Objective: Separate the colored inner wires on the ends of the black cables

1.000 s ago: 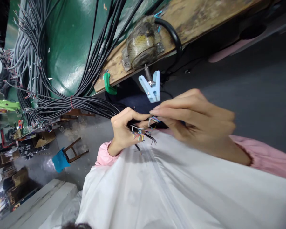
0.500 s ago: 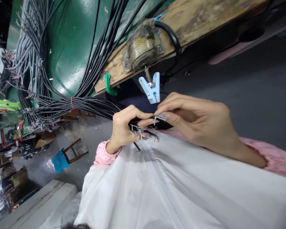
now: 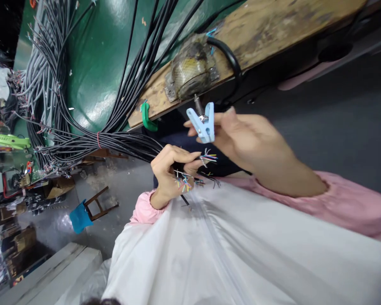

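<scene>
My left hand (image 3: 170, 169) is closed around the ends of several black cables, their bundle (image 3: 123, 142) running off to the left. Between its thumb and index finger pokes one cable end with fanned-out coloured wires (image 3: 208, 158). More stripped ends (image 3: 184, 183) hang below the fingers. A light-blue clothespin (image 3: 204, 127) is fixed on the metal shaft of a small motor (image 3: 190, 70) wrapped in clear, yellowish material. My right hand (image 3: 241, 135) is beside the clothespin, its fingers stretched out behind it and partly hidden, the thumb raised apart. I cannot tell whether they touch.
The motor sits on a wooden board (image 3: 257, 34) along the edge of the green table (image 3: 95, 55). A green clamp-like piece (image 3: 148, 116) hangs on the board's edge. Grey cables (image 3: 40, 72) lie at the left. A blue stool (image 3: 81, 216) stands on the floor.
My right hand has let go of the coloured wires at the left hand, moved up to the clothespin and opened its fingers. The wires now fan out. My left hand keeps its grip.
</scene>
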Tool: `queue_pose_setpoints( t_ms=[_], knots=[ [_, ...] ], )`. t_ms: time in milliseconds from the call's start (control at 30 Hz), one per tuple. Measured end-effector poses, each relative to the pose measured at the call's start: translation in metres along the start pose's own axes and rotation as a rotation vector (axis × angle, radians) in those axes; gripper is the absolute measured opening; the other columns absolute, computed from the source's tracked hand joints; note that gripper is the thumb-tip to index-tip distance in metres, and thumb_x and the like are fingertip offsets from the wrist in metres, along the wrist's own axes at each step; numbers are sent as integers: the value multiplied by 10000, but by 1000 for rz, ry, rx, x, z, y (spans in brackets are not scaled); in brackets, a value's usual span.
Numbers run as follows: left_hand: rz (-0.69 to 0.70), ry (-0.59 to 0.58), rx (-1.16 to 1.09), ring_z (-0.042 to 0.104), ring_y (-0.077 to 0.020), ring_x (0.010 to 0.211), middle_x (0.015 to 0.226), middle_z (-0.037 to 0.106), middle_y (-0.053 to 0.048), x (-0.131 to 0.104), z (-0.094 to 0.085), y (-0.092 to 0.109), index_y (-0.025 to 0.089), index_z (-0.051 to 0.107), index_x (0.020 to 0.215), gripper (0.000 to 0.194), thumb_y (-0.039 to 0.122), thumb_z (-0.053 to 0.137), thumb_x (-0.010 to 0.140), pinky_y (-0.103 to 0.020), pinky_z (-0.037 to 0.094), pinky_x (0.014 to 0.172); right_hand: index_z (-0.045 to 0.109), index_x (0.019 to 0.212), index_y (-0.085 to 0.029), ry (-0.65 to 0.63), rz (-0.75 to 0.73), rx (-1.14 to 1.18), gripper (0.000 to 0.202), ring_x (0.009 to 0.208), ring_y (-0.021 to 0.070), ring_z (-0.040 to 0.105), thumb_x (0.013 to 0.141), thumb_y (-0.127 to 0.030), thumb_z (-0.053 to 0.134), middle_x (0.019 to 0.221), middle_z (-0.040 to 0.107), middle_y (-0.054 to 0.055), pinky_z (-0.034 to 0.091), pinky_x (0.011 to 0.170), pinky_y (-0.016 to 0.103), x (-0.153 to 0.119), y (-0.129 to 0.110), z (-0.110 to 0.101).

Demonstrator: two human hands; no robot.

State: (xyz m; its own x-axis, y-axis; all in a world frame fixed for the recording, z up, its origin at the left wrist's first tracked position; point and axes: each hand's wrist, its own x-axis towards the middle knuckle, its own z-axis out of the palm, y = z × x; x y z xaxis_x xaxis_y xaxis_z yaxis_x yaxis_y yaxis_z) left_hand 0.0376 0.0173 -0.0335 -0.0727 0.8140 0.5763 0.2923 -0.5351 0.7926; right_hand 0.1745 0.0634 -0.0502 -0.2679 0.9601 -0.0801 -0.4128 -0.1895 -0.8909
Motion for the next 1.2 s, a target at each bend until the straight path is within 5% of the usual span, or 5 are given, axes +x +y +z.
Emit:
queue_pose_setpoints(
  t_ms=[100,300,800,1000,1200],
  knots=[
    [0,62,17,621,-94,550,628,665,20,4,6,1,183,731,768,264,411,795,885,-245,456,524,775,807,-224,-123,163,300,641,706,146,600,664,-847,745,774,673,27,543,631,288,19,-2,15],
    [-43,86,64,640,-112,560,646,678,9,4,11,2,181,724,756,268,409,815,863,-248,464,529,683,611,-201,-64,323,484,608,582,82,511,463,-742,917,658,570,-32,526,581,233,26,-1,18],
    [-22,102,97,660,-114,579,648,681,10,0,15,-5,176,721,735,253,371,844,839,-249,502,562,652,723,-231,-204,280,292,704,569,142,589,616,-926,688,651,603,-2,530,526,294,25,8,9],
    [-4,59,24,635,-101,541,623,668,22,-2,11,-3,180,716,765,224,338,867,816,-229,476,523,642,668,-259,-112,238,217,604,529,151,565,656,-855,739,586,583,-15,522,527,318,5,12,-10],
    [58,-4,-3,636,-107,543,641,694,17,-5,6,-9,193,745,837,174,323,860,824,-244,501,523,695,709,-267,-2,94,-34,505,556,137,606,698,-763,792,630,656,5,494,507,272,-31,-17,-7]
  ],
)
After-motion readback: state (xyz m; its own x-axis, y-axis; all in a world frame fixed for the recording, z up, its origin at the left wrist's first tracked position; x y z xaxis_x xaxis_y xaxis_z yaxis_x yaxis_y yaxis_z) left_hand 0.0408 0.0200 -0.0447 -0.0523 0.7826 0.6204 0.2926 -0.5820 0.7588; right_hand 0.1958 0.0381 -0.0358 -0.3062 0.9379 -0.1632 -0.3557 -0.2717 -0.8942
